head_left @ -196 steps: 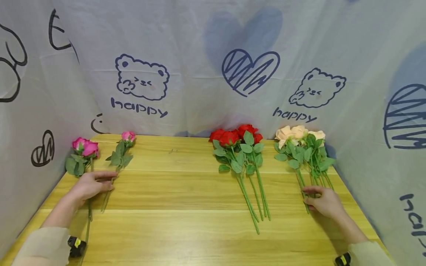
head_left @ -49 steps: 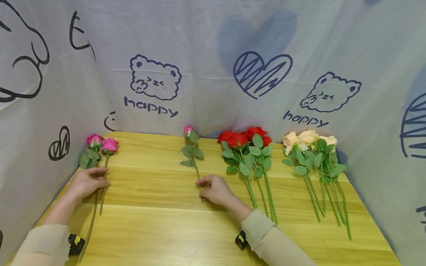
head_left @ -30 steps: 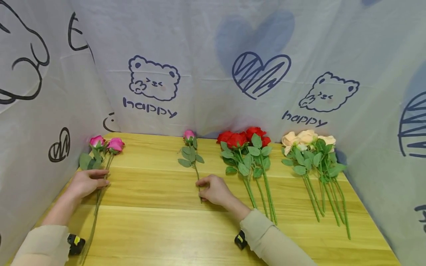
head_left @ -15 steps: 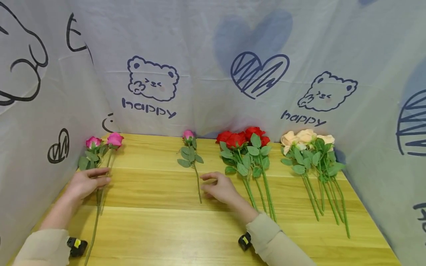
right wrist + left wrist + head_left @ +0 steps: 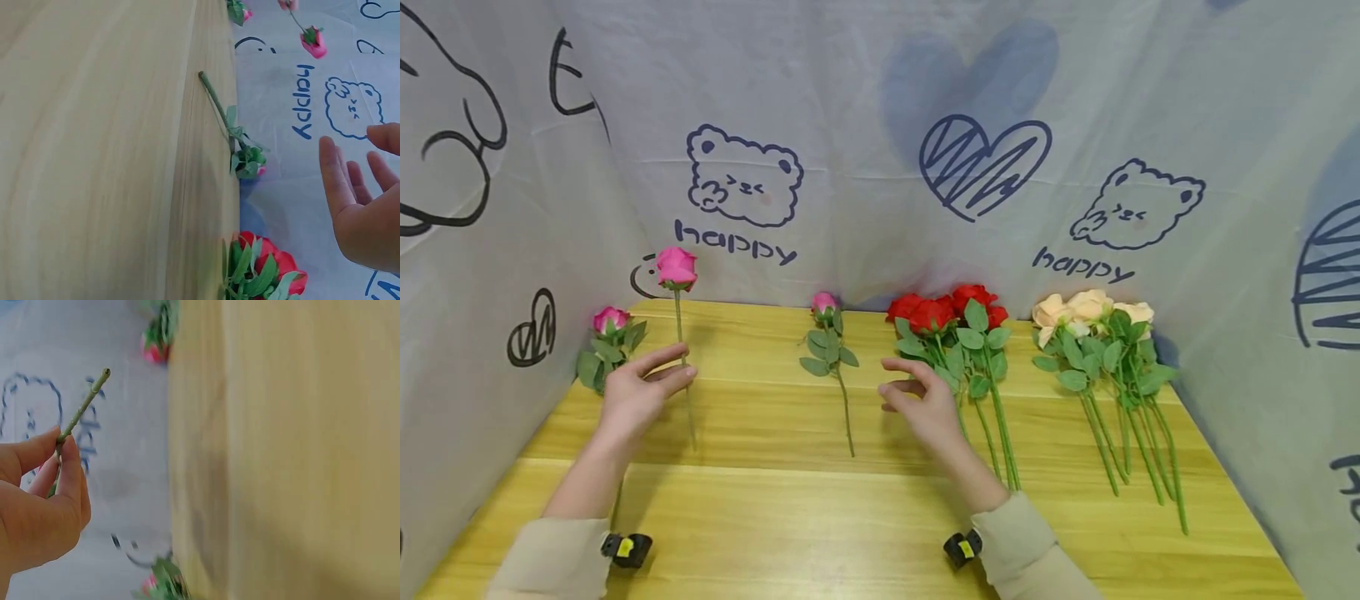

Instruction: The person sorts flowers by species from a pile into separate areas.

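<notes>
My left hand [image 5: 638,390] pinches the stem of a pink rose [image 5: 677,269] between thumb and fingers, its bloom raised upright above the table. In the left wrist view the cut end of the stem [image 5: 87,400] pokes out past the fingertips. Another pink rose [image 5: 611,320] lies at the left edge, its stem partly hidden behind the left arm. A single pink rose [image 5: 825,305] lies mid-table, stem toward me. My right hand [image 5: 928,408] hovers between that rose and the red roses, fingers loosely bent and apart, holding nothing.
Several red roses [image 5: 934,316] lie bunched right of the middle. Several peach roses [image 5: 1088,308] lie farther right, stems fanned toward me. The wooden table [image 5: 760,517] is bounded by a white printed curtain [image 5: 850,125] behind and at both sides.
The right hand let go of the middle pink rose after laying it down and drew back rightward. The left hand lifted one pink rose off the left pair and moved right with it.
</notes>
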### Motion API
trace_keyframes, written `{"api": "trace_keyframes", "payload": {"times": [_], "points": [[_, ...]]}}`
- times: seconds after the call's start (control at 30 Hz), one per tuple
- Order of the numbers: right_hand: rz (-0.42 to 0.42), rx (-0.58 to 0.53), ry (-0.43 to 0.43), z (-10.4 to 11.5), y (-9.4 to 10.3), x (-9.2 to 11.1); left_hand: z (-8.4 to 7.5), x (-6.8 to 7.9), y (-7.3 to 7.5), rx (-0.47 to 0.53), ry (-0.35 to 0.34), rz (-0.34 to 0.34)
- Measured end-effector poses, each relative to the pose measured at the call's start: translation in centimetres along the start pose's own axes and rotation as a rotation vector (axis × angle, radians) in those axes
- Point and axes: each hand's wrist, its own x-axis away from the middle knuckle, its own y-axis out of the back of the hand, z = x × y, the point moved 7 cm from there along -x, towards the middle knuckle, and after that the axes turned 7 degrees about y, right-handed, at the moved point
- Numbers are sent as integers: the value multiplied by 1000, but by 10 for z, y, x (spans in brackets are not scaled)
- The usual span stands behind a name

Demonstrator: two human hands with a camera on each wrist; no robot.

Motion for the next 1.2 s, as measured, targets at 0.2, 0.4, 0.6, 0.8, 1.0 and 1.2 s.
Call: {"api": "trace_keyframes", "payload": {"times": [0.2,0.4,0.6,0.8,1.0,1.2], "points": [[-7,-22,79,12,-1,3,-25,2,-36,139,-36,-21],[13,-20,157,25,-12,3,-49,6,-77,213,-89,0],[46,-4,171,30,-26,2,-63,8,-116,274,-121,47],[85,28,145,28,-39,-2,-72,9,-146,331,-128,95],[105,58,128,24,-48,-5,-77,11,-165,360,-122,120],[119,102,109,21,-52,-5,-79,11,-175,382,-149,123]]}}
